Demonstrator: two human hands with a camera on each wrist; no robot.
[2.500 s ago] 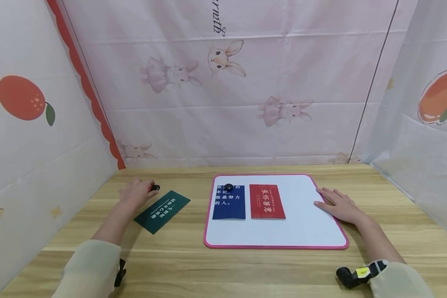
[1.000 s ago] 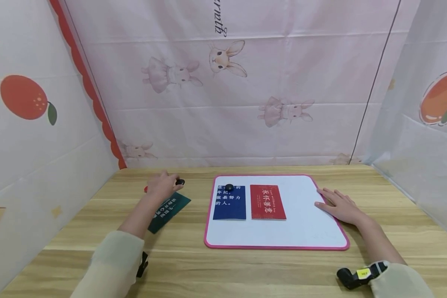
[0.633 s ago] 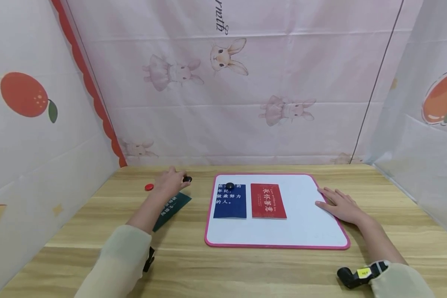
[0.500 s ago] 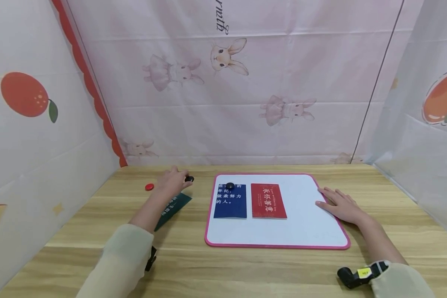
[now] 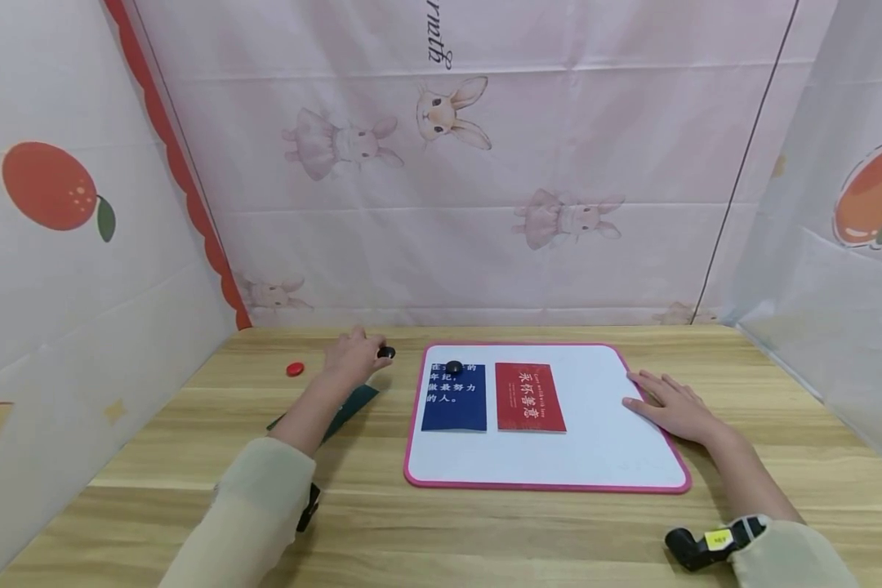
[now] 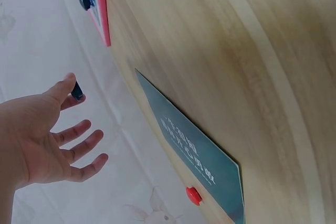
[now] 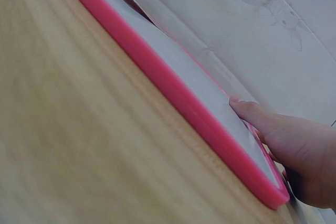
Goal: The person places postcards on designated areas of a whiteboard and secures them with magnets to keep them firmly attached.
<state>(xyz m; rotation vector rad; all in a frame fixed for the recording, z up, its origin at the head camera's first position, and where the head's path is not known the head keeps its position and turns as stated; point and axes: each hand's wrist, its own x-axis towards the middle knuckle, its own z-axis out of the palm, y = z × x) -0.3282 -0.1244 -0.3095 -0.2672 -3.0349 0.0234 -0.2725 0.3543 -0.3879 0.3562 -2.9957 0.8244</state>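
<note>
My left hand pinches a small black magnet between thumb and forefinger, a little above the table, just left of the pink-rimmed whiteboard. In the left wrist view the magnet sits at the thumb tip of the left hand, whose other fingers are spread. A dark green card lies under that forearm. On the board lie a blue card with a second black magnet on its top edge, and a red card. My right hand rests flat on the board's right edge.
A red magnet lies on the wooden table left of my left hand, and shows beside the green card as a red magnet. Fabric walls close in the back and both sides. The board's pink rim stands slightly proud of the tabletop.
My left hand has carried the black magnet to the right, from over the green card toward the board's left edge, uncovering the red magnet behind it. The right hand has stayed still.
</note>
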